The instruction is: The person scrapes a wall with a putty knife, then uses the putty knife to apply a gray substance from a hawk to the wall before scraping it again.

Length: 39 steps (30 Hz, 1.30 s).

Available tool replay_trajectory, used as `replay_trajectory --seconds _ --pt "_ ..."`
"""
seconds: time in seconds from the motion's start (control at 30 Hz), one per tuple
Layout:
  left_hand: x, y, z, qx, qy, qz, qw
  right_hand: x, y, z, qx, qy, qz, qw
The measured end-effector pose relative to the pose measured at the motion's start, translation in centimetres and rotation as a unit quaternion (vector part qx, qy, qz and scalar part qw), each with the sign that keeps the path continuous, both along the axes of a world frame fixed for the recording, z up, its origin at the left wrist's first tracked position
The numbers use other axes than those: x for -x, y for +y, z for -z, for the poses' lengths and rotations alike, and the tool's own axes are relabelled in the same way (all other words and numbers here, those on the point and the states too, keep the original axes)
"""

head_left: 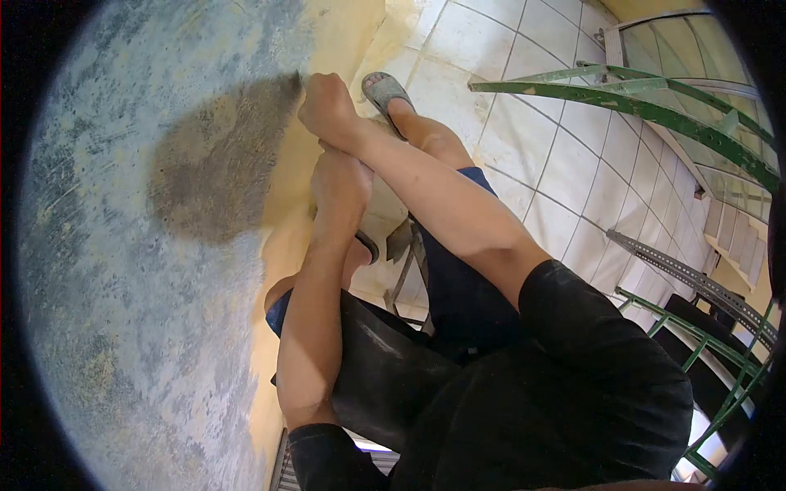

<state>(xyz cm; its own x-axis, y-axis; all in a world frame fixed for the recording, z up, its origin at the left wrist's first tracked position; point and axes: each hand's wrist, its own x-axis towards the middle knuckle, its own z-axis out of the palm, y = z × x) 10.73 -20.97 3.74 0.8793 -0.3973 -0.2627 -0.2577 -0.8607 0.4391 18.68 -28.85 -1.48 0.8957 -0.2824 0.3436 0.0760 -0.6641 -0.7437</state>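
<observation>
My right hand (327, 108) is curled into a fist at the border between a mottled blue-grey wall surface (106, 270) and its yellowish band (288, 176). A small dark tip (296, 80) shows beside the knuckles; what it belongs to is hidden. Just below, almost touching the right wrist, my left hand (341, 182) is bent and closed with its fingers turned away from view. Whatever either hand grips cannot be made out. A dark rounded patch (217, 168) lies on the wall beside both hands.
White floor tiles (524, 123) spread past my knees and a sandalled foot (385, 88). A green metal frame (622, 98) reaches in from the upper right. Another green frame (696, 335) and a perforated metal bar (688, 274) stand on the right.
</observation>
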Motion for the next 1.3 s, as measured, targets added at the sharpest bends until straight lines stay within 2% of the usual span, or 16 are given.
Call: replay_trajectory --seconds 0.13,0.27,0.33,0.37,0.43,0.47,0.53,0.6,0.67,0.77,0.83,0.93,1.0,1.17,1.23,1.3 --pt "0.3 0.2 1.1 0.033 -0.034 0.018 0.999 -0.7 -0.4 0.0 0.036 0.012 -0.012 0.999" --pt "0.3 0.2 1.2 0.041 -0.043 0.034 0.998 -0.6 -0.2 0.3 -0.001 -0.029 0.011 1.0" --pt "0.0 -0.2 1.2 0.059 -0.049 0.03 0.997 -0.7 -0.6 0.3 0.169 0.056 -0.072 0.981" --pt "-0.3 -0.4 1.6 0.053 -0.048 0.019 0.997 -0.9 -0.7 0.3 0.168 0.057 -0.072 0.981" --pt "-0.2 -0.3 1.9 0.046 -0.047 0.006 0.998 -1.8 -0.9 0.3 0.021 0.098 -0.009 0.995" --pt "-0.3 -0.3 2.1 0.037 -0.061 0.015 0.997 -1.6 -0.7 0.4 0.021 0.097 -0.009 0.995" --pt "-0.2 -0.4 1.4 0.027 -0.074 0.026 0.997 -0.2 -0.3 0.4 0.114 -0.079 -0.002 0.99" --pt "0.3 -0.8 0.7 0.014 -0.021 0.037 0.999 -0.4 -0.6 0.0 0.12 -0.057 -0.009 0.991" --pt "0.1 -0.7 1.1 0.006 -0.026 0.057 0.998 -0.1 -0.6 -0.5 0.123 -0.032 -0.016 0.992" --pt "0.2 0.1 2.3 0.01 -0.062 0.097 0.993 0.1 -0.3 -0.5 0.208 -0.028 -0.039 0.977" --pt "0.0 0.0 2.0 0.022 -0.093 0.119 0.988 -0.1 -0.3 -1.6 0.094 0.055 -0.015 0.994" --pt "-0.1 0.1 1.0 0.049 -0.03 0.073 0.996 -0.3 -0.2 -2.0 0.09 0.098 -0.021 0.991" --pt "0.1 -0.1 0.3 0.079 -0.012 0.018 0.997 -0.4 -0.4 -2.0 0.095 0.078 -0.016 0.992" --pt "-1.0 0.5 1.5 0.088 -0.021 0.025 0.996 -1.3 -0.2 -1.5 0.084 0.102 0.012 0.991" --pt "-0.7 0.4 2.3 0.074 -0.021 0.032 0.997 -0.4 0.1 -0.4 0.191 0.041 0.007 0.981" --pt "-0.3 0.2 2.2 0.058 -0.085 0.091 0.991 -1.2 -0.3 0.4 0.197 0.011 0.018 0.98"
